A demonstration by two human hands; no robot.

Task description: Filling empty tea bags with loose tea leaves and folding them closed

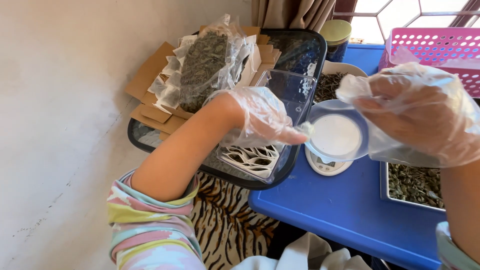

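A pastel striped sleeve [150, 230] sits lowest in view, and from it the left hand [260, 120], in a loose clear plastic glove, reaches across to the small white bowl [336, 135] on the round kitchen scale [327, 165]. Its fingers [292, 135] are drawn narrow, pinching the thin plastic at the bowl's near rim. The right hand [415, 112], also gloved, hovers just over the bowl's far side, fingers loosely curled; whether they grip anything I cannot tell.

The bowl rests on the scale at the left edge of the blue tabletop [345, 210]. To do this step well, I judge the pinch should stay light so the bowl does not slide off centre, and the slack glove should be kept from snagging the rim.

Counted: two gloved hands, one bowl, one scale. One steel tray of dried leaves [415, 182] lies below the right hand, and one shallow dish of leaves [330, 82] behind the bowl. One black tray [300, 47] holds one clear bag of dried leaves [205, 62], one clear box of paper sachets [257, 157] and a stack of cardboard pieces [150, 75], too overlapped to count. One pink basket [430, 42] and one jar [336, 35] stand behind.
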